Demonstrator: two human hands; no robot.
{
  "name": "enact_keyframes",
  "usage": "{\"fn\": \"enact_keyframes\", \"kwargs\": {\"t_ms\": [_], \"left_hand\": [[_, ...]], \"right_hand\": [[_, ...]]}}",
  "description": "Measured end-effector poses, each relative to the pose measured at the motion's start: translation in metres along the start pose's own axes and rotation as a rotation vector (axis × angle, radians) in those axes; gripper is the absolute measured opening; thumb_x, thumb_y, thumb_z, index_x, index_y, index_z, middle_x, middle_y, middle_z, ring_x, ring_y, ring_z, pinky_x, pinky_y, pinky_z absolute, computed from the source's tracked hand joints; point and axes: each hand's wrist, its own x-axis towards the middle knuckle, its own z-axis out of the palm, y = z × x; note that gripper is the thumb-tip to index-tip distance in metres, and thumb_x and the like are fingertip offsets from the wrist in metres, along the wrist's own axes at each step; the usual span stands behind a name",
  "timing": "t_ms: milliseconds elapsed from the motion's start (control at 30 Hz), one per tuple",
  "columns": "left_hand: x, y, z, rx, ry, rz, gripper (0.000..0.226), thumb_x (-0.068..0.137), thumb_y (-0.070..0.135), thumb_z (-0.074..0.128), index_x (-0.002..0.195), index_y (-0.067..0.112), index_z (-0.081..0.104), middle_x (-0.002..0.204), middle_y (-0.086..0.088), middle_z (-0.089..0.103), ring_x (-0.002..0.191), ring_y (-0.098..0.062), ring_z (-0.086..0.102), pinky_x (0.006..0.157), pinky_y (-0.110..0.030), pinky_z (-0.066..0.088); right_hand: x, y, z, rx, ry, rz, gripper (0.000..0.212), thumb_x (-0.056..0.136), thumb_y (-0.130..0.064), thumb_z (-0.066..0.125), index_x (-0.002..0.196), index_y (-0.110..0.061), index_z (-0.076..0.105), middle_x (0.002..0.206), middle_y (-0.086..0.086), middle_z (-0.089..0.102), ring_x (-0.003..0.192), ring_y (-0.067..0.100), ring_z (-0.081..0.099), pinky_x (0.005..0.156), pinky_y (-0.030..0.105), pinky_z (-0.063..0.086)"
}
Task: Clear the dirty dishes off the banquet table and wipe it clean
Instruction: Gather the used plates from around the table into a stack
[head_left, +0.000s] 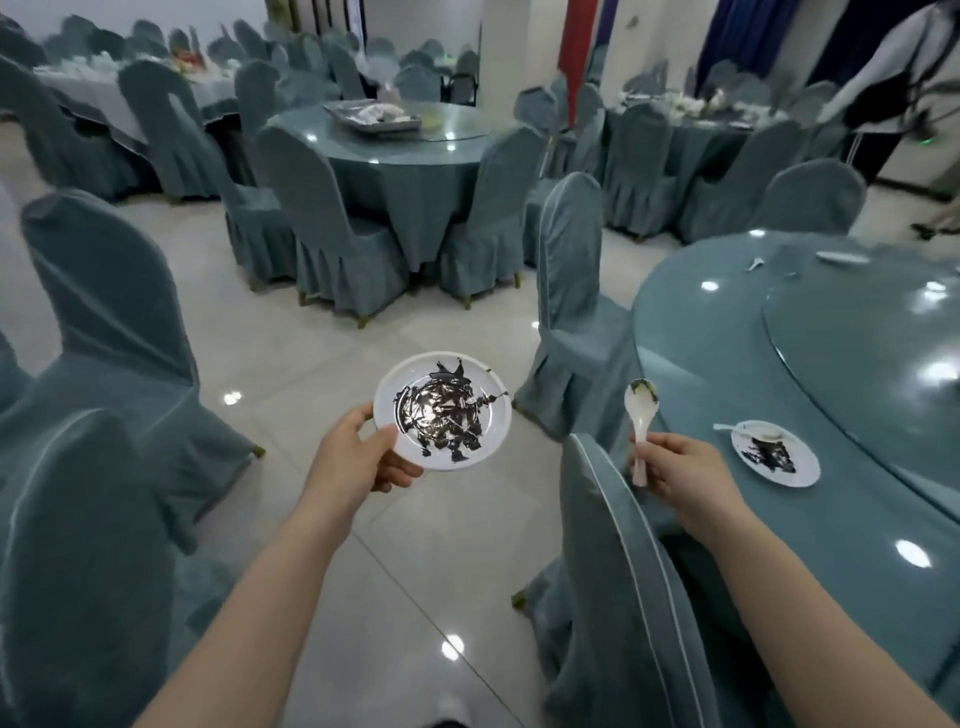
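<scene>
Head-camera view, looking down over a person's two bare forearms in a banquet hall. Left hand (363, 454), at about 7 o'clock from the frame's centre, grips a small white plate (442, 411) by its near-left rim: the thumb lies on top of the rim, the fingers curl beneath. The plate extends away from the hand toward 1 o'clock, held over the pale tiled floor (291, 353) and smeared across its middle with dark sauce. Right hand (675, 462), at about 4 o'clock from centre, is closed around the handle of a white ceramic spoon (641, 415). The spoon stands nearly upright, its bowl above the fist at 12 o'clock, dirty with dark residue, and the handle's end pokes out below the fingers.

At 3 o'clock lies the round banquet table (727, 364), covered in grey-blue with a glass turntable (857, 353) on it. On its near edge, just right of the right hand, sits a second dirty plate (775, 460) with a spoon resting on its far rim. Farther along the table at 2 o'clock are another spoon and a small dish, too blurred to detail. A covered chair (613, 571) stands between the person and the table. At 12 o'clock, another round table (384, 156) carries a metal tray (371, 117).
</scene>
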Motion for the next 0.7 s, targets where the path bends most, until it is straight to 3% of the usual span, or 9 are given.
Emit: {"fn": "enact_keyframes", "kwargs": {"t_ms": [100, 167, 233, 500, 633, 700], "left_hand": [[0.059, 0.012, 0.007, 0.032, -0.048, 0.002, 0.024, 0.094, 0.010, 0.043, 0.101, 0.031, 0.053, 0.061, -0.015, 0.070, 0.042, -0.015, 0.058, 0.047, -0.025, 0.040], [0.100, 0.023, 0.014, 0.070, -0.088, 0.018, 0.026, 0.091, 0.009, 0.043, 0.101, 0.031, 0.055, 0.063, -0.015, 0.070, 0.043, -0.015, 0.058, 0.046, -0.025, 0.040], [0.146, 0.035, 0.026, 0.075, -0.129, 0.029, 0.027, 0.091, 0.009, 0.043, 0.102, 0.031, 0.055, 0.065, -0.016, 0.071, 0.044, -0.016, 0.059, 0.046, -0.025, 0.041], [0.299, 0.055, 0.091, 0.120, -0.390, 0.005, 0.030, 0.094, 0.010, 0.042, 0.119, 0.022, 0.052, 0.067, -0.018, 0.070, 0.045, -0.015, 0.057, 0.048, -0.026, 0.042], [0.366, 0.068, 0.131, 0.134, -0.548, -0.013, 0.029, 0.095, 0.010, 0.043, 0.120, 0.022, 0.051, 0.064, -0.017, 0.070, 0.043, -0.014, 0.057, 0.047, -0.025, 0.043], [0.393, 0.075, 0.151, 0.154, -0.626, -0.011, 0.029, 0.095, 0.009, 0.043, 0.120, 0.022, 0.052, 0.064, -0.017, 0.070, 0.043, -0.014, 0.057, 0.045, -0.024, 0.044]], "right_hand": [[0.043, -0.007, 0.014, 0.027, 0.058, 0.005, 0.017, 0.085, -0.004, 0.061, 0.079, -0.016, 0.072, 0.066, 0.001, 0.071, 0.058, 0.010, 0.063, 0.060, 0.023, 0.051], [0.073, -0.012, 0.023, 0.053, 0.087, 0.010, 0.017, 0.085, 0.001, 0.059, 0.083, -0.012, 0.071, 0.062, 0.001, 0.069, 0.050, 0.005, 0.060, 0.048, 0.016, 0.047], [0.104, -0.020, 0.031, 0.067, 0.120, 0.019, 0.017, 0.086, 0.002, 0.058, 0.086, -0.010, 0.070, 0.065, 0.004, 0.069, 0.050, 0.005, 0.060, 0.045, 0.015, 0.046], [0.190, -0.024, 0.026, 0.015, 0.356, 0.165, 0.014, 0.082, 0.002, 0.062, 0.092, -0.007, 0.067, 0.078, 0.010, 0.072, 0.068, 0.020, 0.062, 0.065, 0.031, 0.048], [0.208, -0.021, 0.019, -0.013, 0.568, 0.263, 0.017, 0.083, 0.000, 0.059, 0.097, -0.006, 0.066, 0.085, 0.012, 0.070, 0.074, 0.020, 0.063, 0.064, 0.030, 0.047], [0.214, -0.018, 0.018, -0.012, 0.661, 0.311, 0.019, 0.084, 0.002, 0.056, 0.099, -0.008, 0.063, 0.081, 0.012, 0.069, 0.066, 0.019, 0.061, 0.059, 0.029, 0.046]]}}
